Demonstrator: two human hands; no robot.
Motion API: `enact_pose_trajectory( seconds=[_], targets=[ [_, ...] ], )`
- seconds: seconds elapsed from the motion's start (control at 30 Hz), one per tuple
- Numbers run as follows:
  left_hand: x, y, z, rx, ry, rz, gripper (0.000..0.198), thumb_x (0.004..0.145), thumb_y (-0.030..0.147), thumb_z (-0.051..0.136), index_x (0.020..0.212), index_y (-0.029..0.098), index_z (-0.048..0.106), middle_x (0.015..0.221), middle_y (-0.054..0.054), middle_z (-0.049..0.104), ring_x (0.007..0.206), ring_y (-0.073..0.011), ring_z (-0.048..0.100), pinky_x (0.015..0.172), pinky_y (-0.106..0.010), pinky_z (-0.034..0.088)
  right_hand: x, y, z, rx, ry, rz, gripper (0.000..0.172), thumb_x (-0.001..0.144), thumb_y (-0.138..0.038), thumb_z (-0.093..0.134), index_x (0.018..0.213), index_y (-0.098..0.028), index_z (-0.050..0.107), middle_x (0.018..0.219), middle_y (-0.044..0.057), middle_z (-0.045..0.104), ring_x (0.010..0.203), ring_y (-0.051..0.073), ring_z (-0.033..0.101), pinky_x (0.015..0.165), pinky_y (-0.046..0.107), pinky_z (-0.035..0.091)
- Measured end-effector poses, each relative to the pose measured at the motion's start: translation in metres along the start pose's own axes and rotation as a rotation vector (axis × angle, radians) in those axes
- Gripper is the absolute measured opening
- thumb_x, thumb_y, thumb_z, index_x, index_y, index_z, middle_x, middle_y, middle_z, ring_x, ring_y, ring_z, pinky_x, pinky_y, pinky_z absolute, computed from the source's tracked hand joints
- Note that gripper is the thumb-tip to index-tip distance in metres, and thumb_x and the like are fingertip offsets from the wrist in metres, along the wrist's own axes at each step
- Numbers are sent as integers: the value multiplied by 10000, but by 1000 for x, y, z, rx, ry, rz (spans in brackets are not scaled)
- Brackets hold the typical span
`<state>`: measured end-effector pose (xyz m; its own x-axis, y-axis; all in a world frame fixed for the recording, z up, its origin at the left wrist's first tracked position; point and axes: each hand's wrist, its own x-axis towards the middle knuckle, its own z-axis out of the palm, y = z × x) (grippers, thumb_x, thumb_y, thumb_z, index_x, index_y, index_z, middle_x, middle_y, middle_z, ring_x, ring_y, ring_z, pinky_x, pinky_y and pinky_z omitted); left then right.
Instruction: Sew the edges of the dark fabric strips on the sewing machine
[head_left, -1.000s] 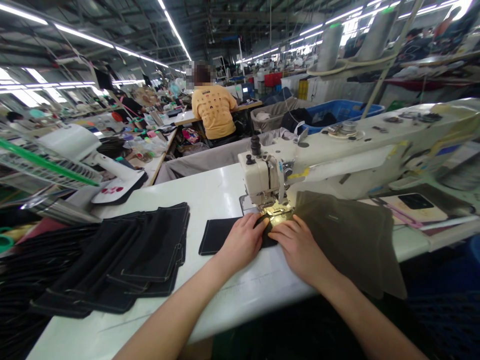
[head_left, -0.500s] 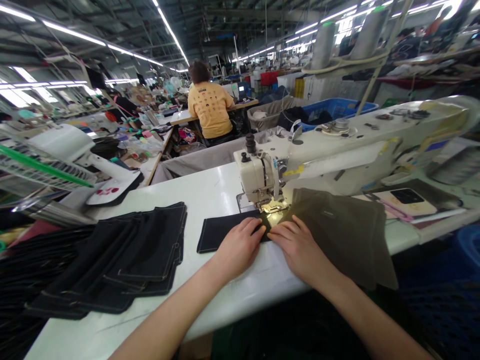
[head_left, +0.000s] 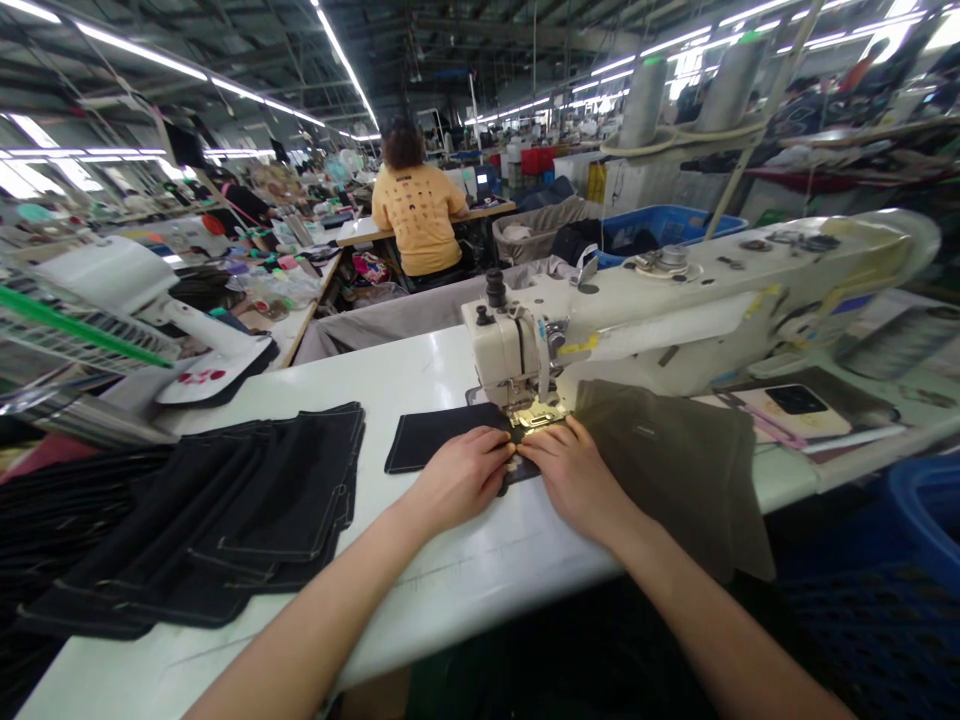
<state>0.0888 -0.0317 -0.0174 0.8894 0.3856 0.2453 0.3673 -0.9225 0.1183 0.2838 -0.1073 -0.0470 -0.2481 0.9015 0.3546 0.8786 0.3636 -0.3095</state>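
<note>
My left hand (head_left: pixel 459 482) and my right hand (head_left: pixel 576 482) press down side by side on a black fabric piece (head_left: pixel 439 438), their fingertips almost meeting just in front of the presser foot (head_left: pixel 537 416). That foot belongs to a cream industrial sewing machine (head_left: pixel 510 345). An olive-brown cloth (head_left: pixel 667 465) lies under and beyond my right hand, reaching past the table edge. The needle area is partly hidden by glare and my fingers.
A stack of stitched black denim panels (head_left: pixel 217 530) lies left on the white table (head_left: pixel 450 580). A phone on a booklet (head_left: pixel 795 405) sits to the right. A co-worker in a yellow shirt (head_left: pixel 420 218) sits ahead, beyond a blue crate (head_left: pixel 667 225).
My hands have drawn closer together on the black piece, nearer the presser foot. The whole scene sits slightly further left in the view.
</note>
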Motion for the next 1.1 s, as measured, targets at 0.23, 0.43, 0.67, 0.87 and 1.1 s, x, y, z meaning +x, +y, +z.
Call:
enact_pose_trajectory(
  seconds=[0.23,0.43,0.67,0.87,1.1],
  targets=[
    [12,-28,4,3,13,-26,295,926,156,498,1139,144,701,1159,-128,663,1112,-240,618,993,-400,536,11,3,5,-65,-3,15,340,959,-87,463,1175,-216,691,1215,69,691,1142,256,546,1128,526,271],
    [16,-39,5,62,8,-49,312,953,171,474,1183,138,682,1132,-125,669,1050,-235,630,936,-386,549,6,3,3,-29,2,23,351,950,-74,468,1187,-215,686,1220,66,690,1153,240,545,1145,507,254],
    [12,-34,1,114,-45,-116,357,897,59,497,1179,171,686,1094,-113,660,1026,-237,617,902,-386,546,-3,1,4,19,44,28,333,933,-56,491,1170,-195,680,1198,79,687,1146,238,554,1115,493,310],
    [7,-3,-2,-16,-97,-148,194,923,176,550,1062,166,684,955,-78,604,870,-208,617,788,-339,555,-8,-9,2,69,115,-5,226,976,-188,522,1145,-190,673,1135,87,694,1081,230,584,1058,473,384],
    [6,11,7,1,-9,-146,237,950,227,546,1149,141,643,1182,-134,595,1078,-264,555,957,-429,529,-12,-12,-1,0,81,26,192,964,-228,571,1117,-183,679,1131,85,696,1087,250,580,1082,509,344]
  ],
)
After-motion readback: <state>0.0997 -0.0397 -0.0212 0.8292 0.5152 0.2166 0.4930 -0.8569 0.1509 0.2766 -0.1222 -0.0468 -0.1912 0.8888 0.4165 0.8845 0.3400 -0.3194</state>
